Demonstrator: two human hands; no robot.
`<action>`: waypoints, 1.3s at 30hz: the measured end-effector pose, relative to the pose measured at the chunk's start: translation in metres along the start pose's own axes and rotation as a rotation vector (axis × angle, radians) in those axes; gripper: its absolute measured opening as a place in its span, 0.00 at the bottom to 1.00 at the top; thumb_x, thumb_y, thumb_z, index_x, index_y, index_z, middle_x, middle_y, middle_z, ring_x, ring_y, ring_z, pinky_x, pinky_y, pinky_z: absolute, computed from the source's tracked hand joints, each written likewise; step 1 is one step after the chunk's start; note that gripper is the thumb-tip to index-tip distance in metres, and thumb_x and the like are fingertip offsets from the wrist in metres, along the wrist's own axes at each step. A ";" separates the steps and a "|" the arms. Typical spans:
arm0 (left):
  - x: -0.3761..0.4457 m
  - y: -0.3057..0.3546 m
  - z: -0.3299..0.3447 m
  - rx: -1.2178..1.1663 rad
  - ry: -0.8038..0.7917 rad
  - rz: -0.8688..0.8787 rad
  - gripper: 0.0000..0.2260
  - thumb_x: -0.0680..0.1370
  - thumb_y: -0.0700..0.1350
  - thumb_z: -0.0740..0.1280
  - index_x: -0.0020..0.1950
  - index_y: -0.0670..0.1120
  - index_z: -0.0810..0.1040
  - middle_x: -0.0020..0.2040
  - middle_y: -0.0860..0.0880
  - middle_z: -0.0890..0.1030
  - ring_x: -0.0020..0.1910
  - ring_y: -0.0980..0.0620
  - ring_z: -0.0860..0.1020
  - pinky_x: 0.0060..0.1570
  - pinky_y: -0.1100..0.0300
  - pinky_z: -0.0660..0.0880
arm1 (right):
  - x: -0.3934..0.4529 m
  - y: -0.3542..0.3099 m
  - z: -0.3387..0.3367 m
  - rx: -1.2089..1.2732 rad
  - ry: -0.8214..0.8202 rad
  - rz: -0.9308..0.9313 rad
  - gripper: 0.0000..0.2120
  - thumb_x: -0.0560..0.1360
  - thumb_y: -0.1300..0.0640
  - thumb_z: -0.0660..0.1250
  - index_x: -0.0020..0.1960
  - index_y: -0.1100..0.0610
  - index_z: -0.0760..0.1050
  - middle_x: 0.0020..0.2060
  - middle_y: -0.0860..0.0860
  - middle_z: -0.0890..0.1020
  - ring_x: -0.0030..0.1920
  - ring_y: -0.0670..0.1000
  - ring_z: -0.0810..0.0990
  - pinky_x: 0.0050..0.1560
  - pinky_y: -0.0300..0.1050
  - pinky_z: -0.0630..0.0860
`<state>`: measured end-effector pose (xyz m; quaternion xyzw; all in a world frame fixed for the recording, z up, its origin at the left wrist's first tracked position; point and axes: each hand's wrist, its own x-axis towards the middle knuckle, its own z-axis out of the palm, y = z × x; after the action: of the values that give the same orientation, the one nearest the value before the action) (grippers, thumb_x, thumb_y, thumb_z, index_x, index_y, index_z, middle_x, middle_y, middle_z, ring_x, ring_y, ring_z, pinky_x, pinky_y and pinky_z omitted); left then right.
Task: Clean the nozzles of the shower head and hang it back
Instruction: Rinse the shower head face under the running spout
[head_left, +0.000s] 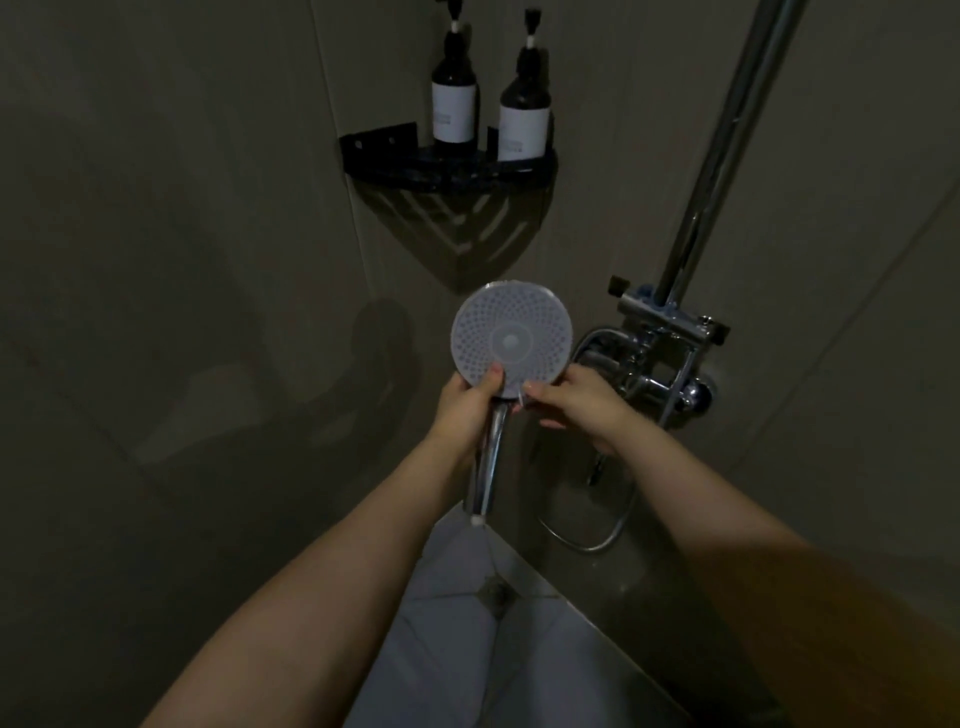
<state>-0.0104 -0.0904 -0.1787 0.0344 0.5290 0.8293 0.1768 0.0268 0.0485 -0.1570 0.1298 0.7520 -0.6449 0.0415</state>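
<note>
The round shower head (511, 335) faces me, its pale nozzle plate dotted with rings of small holes. My left hand (467, 402) grips the top of its chrome handle (487, 467), thumb resting on the plate's lower edge. My right hand (579, 405) is at the plate's lower right rim, fingers pinched around a thin pale pin-like tool at the head's bottom edge. The hose (592, 540) loops below the handle towards the wall. The bracket (670, 317) on the chrome riser rail (727, 140) stands to the right with nothing in it.
A chrome mixer tap (649, 379) is fixed to the wall just right of my right hand. A black corner shelf (447, 169) above holds two dark pump bottles (454, 98). The white tiled floor with a drain (496, 592) lies below. The room is dim.
</note>
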 end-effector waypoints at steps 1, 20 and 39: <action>0.006 0.005 0.002 -0.021 -0.001 0.021 0.16 0.79 0.41 0.62 0.67 0.42 0.70 0.60 0.41 0.78 0.54 0.46 0.79 0.53 0.54 0.78 | 0.004 -0.001 0.004 -0.011 -0.034 0.002 0.11 0.73 0.58 0.68 0.55 0.56 0.72 0.48 0.51 0.81 0.52 0.52 0.79 0.58 0.54 0.74; 0.111 -0.049 -0.090 -0.159 -0.015 -0.029 0.14 0.78 0.40 0.61 0.64 0.41 0.70 0.49 0.47 0.80 0.48 0.50 0.79 0.47 0.60 0.79 | 0.121 0.087 0.091 0.007 -0.142 -0.041 0.19 0.77 0.70 0.58 0.67 0.63 0.66 0.59 0.54 0.74 0.61 0.49 0.73 0.63 0.43 0.69; 0.224 -0.268 -0.283 0.161 -0.029 -0.233 0.20 0.70 0.21 0.50 0.50 0.38 0.73 0.42 0.46 0.79 0.42 0.53 0.78 0.43 0.64 0.76 | 0.255 0.320 0.164 -0.125 -0.061 0.025 0.18 0.76 0.64 0.63 0.65 0.57 0.70 0.60 0.55 0.77 0.60 0.54 0.76 0.63 0.53 0.72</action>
<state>-0.2202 -0.1606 -0.5698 -0.0011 0.5918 0.7573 0.2763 -0.1566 -0.0332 -0.5500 0.1169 0.7874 -0.5999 0.0804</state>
